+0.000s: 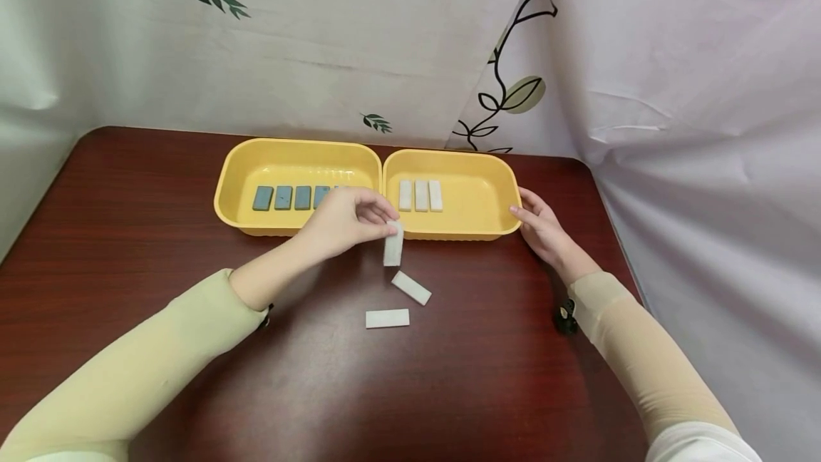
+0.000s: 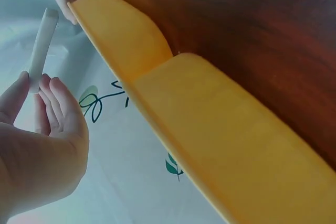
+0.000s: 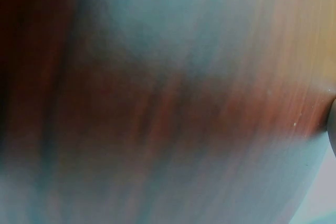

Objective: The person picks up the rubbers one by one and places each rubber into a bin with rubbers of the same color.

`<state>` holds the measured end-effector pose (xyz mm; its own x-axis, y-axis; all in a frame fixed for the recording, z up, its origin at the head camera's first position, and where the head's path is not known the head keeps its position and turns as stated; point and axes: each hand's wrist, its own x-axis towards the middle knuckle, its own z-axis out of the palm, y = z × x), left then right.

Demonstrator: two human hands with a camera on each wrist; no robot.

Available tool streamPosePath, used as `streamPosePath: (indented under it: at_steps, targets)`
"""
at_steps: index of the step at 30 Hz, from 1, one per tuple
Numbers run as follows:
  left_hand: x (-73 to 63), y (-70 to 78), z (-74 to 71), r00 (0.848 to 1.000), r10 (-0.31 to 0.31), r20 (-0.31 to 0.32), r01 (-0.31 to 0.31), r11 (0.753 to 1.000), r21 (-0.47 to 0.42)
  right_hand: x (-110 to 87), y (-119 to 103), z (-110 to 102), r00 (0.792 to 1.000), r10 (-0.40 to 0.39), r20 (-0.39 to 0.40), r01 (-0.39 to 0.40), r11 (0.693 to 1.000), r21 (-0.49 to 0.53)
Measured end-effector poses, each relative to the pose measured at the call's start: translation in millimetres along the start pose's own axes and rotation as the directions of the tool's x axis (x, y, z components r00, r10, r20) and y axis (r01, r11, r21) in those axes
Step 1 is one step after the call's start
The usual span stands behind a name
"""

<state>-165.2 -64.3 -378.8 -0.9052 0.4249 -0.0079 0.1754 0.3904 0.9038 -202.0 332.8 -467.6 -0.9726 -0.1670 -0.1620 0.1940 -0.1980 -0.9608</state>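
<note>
My left hand (image 1: 349, 219) pinches a white rectangular block (image 1: 393, 244) by one end, between thumb and fingertips. In the head view the block hangs in front of where two yellow trays meet; the left wrist view shows the same white block (image 2: 43, 51) edge-on, raised from the fingertips. My right hand (image 1: 544, 230) grips the right end of the right yellow tray (image 1: 477, 216), thumb at the rim. Three white blocks (image 1: 420, 196) stand in a row inside that tray. Two more white blocks, one slanted (image 1: 411, 288) and one crosswise (image 1: 388, 318), lie on the table.
The left yellow tray (image 1: 234, 187) adjoins the right one and holds a row of several blue-grey blocks (image 1: 283, 197), partly hidden by my left hand. A dark red-brown wooden table (image 1: 474, 369) lies beneath. Pale printed curtains (image 1: 308, 41) hang behind and to the right.
</note>
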Motion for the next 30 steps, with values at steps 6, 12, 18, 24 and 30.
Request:
streamPosePath:
  at_steps: [6,12,18,24,30]
  targets:
    - [14.5,8.9,-0.4,1.0,0.014,-0.016,-0.013,0.999,0.036,-1.1,0,0,1.0,-0.005,0.005,0.005,1.0,-0.006]
    - [28.4,16.9,-0.5,1.0,0.024,-0.02,-0.023,0.999,0.04,-2.6,-1,-1,1.0,-0.006,0.011,0.006,1.0,-0.007]
    - [43.0,20.0,0.1,1.0,0.011,-0.017,-0.011,1.0,0.026,-3.9,-1,-2,1.0,0.002,0.021,-0.002,1.0,-0.015]
    - [57.5,22.4,3.7,0.999,-0.006,-0.032,0.006,1.0,0.01,-3.8,-2,-2,0.999,-0.008,0.034,0.008,1.0,0.004]
    - [69.4,25.6,6.8,0.999,-0.028,-0.033,0.027,1.0,-0.002,-1.7,-1,0,1.0,0.008,0.012,-0.007,1.0,-0.013]
